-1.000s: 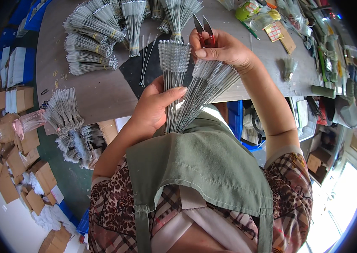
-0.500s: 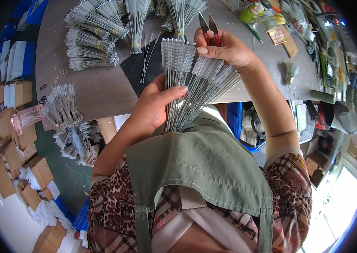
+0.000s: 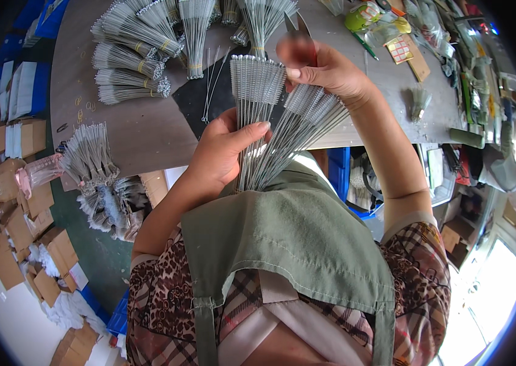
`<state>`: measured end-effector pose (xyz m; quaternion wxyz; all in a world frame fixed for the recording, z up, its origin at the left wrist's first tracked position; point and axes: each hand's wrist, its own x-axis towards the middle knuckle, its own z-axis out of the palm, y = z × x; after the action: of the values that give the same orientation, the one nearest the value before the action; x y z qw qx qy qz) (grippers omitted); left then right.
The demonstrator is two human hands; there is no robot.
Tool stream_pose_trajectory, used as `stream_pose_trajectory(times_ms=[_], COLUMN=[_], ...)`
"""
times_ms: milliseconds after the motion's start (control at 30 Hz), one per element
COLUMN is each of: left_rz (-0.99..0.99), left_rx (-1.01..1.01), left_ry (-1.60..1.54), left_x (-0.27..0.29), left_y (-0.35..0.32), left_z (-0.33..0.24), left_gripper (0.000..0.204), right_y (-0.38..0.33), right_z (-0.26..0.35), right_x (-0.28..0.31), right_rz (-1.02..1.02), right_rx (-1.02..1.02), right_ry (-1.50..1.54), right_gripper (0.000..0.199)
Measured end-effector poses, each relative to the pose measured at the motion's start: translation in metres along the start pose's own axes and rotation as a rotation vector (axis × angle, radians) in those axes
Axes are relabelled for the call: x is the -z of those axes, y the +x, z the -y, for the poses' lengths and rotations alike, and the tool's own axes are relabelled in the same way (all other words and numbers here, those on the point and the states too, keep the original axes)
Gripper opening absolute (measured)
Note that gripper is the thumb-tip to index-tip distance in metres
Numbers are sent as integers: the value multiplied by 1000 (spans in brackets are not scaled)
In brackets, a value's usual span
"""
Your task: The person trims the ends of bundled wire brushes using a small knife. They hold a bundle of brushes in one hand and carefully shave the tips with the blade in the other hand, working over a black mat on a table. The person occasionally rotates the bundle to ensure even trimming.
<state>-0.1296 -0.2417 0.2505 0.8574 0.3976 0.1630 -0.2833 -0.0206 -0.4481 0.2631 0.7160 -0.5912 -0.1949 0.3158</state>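
My left hand (image 3: 222,147) is closed round a fanned bundle of thin wire brushes (image 3: 258,88), its thumb lying across the stems. The bristled ends point away from me, and the lower ends reach my apron. A second part of the fan spreads to the right, under my right wrist. My right hand (image 3: 331,72) keeps a pair of red-handled cutting pliers (image 3: 297,25) in the palm, with the dark jaws pointing away and spread apart. Its thumb and blurred forefinger are at the brush tips on the right edge of the left part.
Several banded brush bundles (image 3: 133,58) lie at the far left of the table (image 3: 148,131). Loose brushes (image 3: 212,85) rest on a dark mat (image 3: 187,107). Another bunch (image 3: 93,152) hangs at the left table edge. A green pen (image 3: 368,50) and a small bundle (image 3: 419,104) lie right.
My right forefinger and thumb have shifted slightly at the brush tips, and the pliers have tilted a little. The left part of the fan has widened slightly to the right. My left hand stays put.
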Motion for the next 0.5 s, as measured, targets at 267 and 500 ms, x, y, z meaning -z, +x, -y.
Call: stream_pose_trajectory(times_ms=[267,500], left_rz=[1,5], left_rx=[-33,-47], left_ry=[5,37], left_x=[-2,-4], left_y=[-4,-7], left_z=[-2,-4], left_gripper=[24,24], right_y=[-1,-3], right_z=[-11,-6], right_x=[7,4], right_rz=[49,119], right_rx=[95,128], right_ry=[-30,125], right_gripper=[27,25])
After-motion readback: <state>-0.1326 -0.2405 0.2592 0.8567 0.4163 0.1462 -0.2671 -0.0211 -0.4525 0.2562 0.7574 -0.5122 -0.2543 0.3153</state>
